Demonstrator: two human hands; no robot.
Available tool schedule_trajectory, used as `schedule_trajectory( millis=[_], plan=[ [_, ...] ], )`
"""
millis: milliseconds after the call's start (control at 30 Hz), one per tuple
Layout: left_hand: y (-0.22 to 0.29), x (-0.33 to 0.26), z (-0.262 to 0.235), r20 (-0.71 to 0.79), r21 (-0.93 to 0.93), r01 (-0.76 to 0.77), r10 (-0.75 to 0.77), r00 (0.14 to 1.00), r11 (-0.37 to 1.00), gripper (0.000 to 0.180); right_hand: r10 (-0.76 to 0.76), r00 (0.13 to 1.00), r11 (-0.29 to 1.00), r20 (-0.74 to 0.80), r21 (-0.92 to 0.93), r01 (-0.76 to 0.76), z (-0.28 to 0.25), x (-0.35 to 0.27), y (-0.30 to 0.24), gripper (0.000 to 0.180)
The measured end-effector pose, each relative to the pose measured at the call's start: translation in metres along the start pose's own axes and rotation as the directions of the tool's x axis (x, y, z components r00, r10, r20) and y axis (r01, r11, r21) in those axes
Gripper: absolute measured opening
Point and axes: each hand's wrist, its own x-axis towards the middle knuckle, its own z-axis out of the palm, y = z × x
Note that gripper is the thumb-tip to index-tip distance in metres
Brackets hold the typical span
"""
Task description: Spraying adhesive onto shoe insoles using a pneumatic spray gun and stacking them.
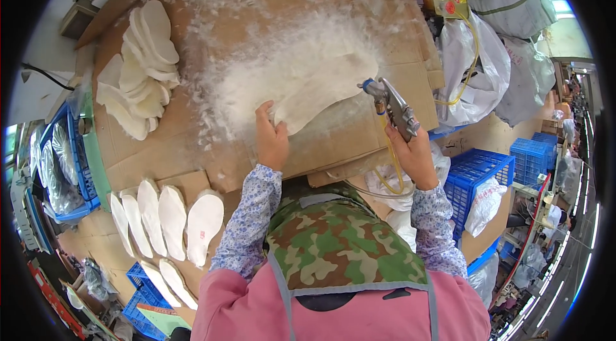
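A white shoe insole (324, 92) lies slantwise over the cardboard-covered table, with a whitish coating spread around it. Its left end is pinched between the thumb and fingers of my left hand (272, 143). My right hand (414, 153) is wrapped round the grip of a metal spray gun (399, 110), whose nozzle points left toward the insole's right end. From the gun a yellow hose (389, 148) runs down and loops beside my right wrist. Whether spray is leaving the nozzle cannot be made out.
A fanned stack of white insoles (151, 46) lies at the table's left. Several more insoles (172, 219) are laid in a row at the lower left. Blue crates (478, 177) and white sacks (471, 59) stand on the right; another blue crate (70, 168) is at far left.
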Motion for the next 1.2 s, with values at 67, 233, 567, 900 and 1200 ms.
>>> schedule_trajectory(
  millis=[67, 233, 567, 900, 1200],
  plan=[
    [-0.005, 0.0, 0.001, -0.011, 0.026, -0.034, 0.034, 0.999, 0.999, 0.049, -0.006, 1.0, 1.0, -0.028, 0.003, 0.006, -0.005, 0.007, 0.006, 0.017],
    [-0.008, 0.0, 0.0, -0.018, 0.042, -0.056, 0.057, 0.998, 0.998, 0.049, 0.033, 0.995, 0.998, -0.091, 0.064, -0.027, -0.013, 0.021, 0.02, 0.019],
    [0.003, -0.005, -0.004, -0.003, -0.081, 0.115, -0.115, 0.993, 0.99, 0.047, 0.063, 0.99, 0.998, -0.124, 0.033, -0.06, -0.019, 0.028, 0.031, 0.019],
    [0.005, -0.007, -0.011, -0.028, -0.065, 0.173, -0.175, 0.984, 0.983, 0.049, 0.045, 0.998, 0.998, 0.035, 0.053, -0.047, 0.009, 0.01, 0.014, 0.016],
    [-0.004, -0.005, -0.012, 0.019, -0.108, 0.234, -0.233, 0.972, 0.966, 0.054, 0.033, 0.961, 0.997, 0.276, 0.057, -0.051, 0.044, -0.009, -0.029, 0.019]
  ],
)
